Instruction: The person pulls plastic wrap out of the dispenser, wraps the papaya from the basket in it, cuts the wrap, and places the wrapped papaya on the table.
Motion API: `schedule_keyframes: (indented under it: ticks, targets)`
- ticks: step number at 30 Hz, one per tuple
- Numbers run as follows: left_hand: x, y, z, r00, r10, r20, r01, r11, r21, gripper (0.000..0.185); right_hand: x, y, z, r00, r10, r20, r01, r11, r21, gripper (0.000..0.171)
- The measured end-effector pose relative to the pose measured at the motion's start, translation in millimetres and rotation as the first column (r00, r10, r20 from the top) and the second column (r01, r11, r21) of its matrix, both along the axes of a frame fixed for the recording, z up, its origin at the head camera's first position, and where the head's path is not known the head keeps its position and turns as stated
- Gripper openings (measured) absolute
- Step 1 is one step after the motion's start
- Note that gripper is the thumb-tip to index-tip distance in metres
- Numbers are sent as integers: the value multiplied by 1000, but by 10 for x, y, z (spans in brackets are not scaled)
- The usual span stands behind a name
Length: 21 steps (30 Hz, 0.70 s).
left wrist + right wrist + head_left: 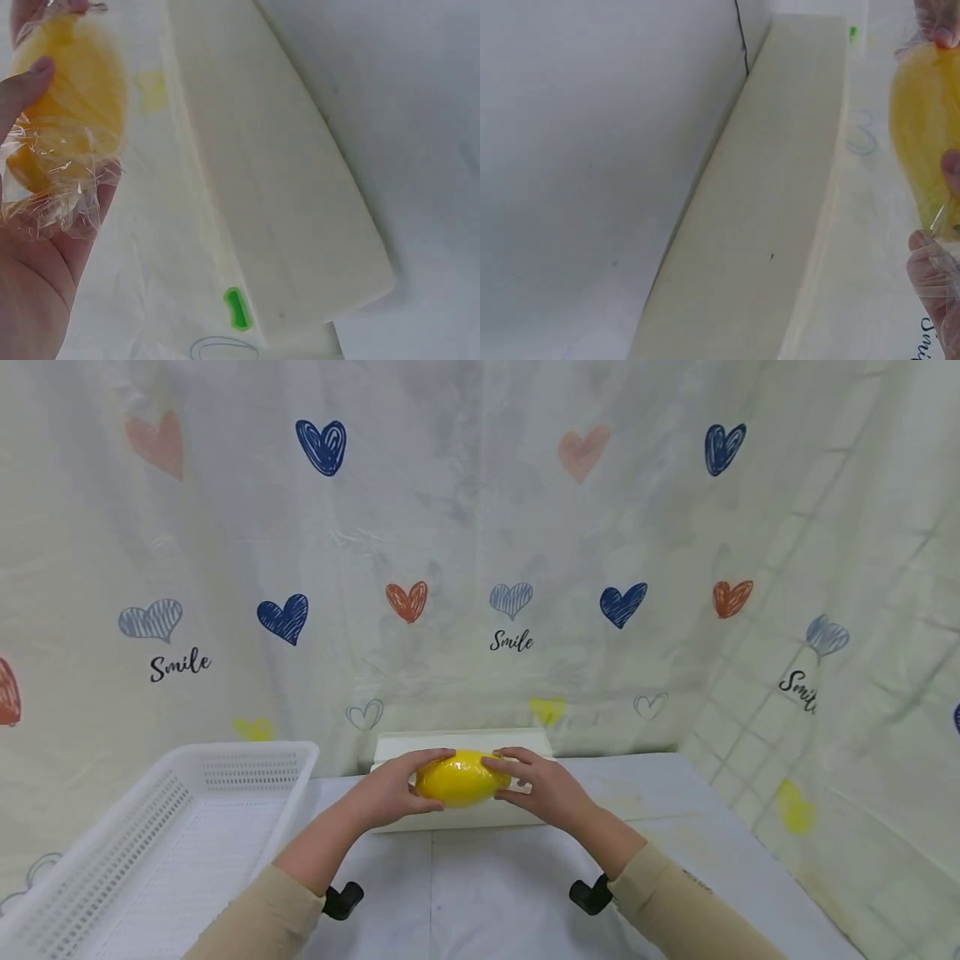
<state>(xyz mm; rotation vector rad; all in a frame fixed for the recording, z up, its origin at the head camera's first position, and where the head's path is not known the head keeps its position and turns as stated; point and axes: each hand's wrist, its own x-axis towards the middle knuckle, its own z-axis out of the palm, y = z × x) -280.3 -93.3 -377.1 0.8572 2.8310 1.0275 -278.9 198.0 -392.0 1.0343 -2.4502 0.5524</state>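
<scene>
A person's left hand (393,793) and right hand (542,787) clasp a yellow, film-wrapped fruit (459,778) from either end, fingers curled round it, holding it just above a long cream box (465,745) at the table's 12 o'clock edge. The two-sided grip appears to keep the loose clear wrap (52,202), bunched at the left palm, taut around the fruit. A white perforated basket (247,760) stands at 9 o'clock, near but apart from the hands. Bare grey table (487,893) opens toward 6 and 3 o'clock, where the heart-printed cloth (525,527) closes in behind and along the right.
</scene>
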Motion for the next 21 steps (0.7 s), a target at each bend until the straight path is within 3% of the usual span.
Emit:
schedule_keyframes:
  ticks: [11,21]
  targets:
    - [-65,15,293,998,31,-51,-33,999,-43,74,-72,-20,232,999,-41,-23,42,999,4,59]
    - [-131,-9,549,995,17,-97,-24,997,-69,75,-136,-49,458,998,-12,-63,11,1000,-18,59]
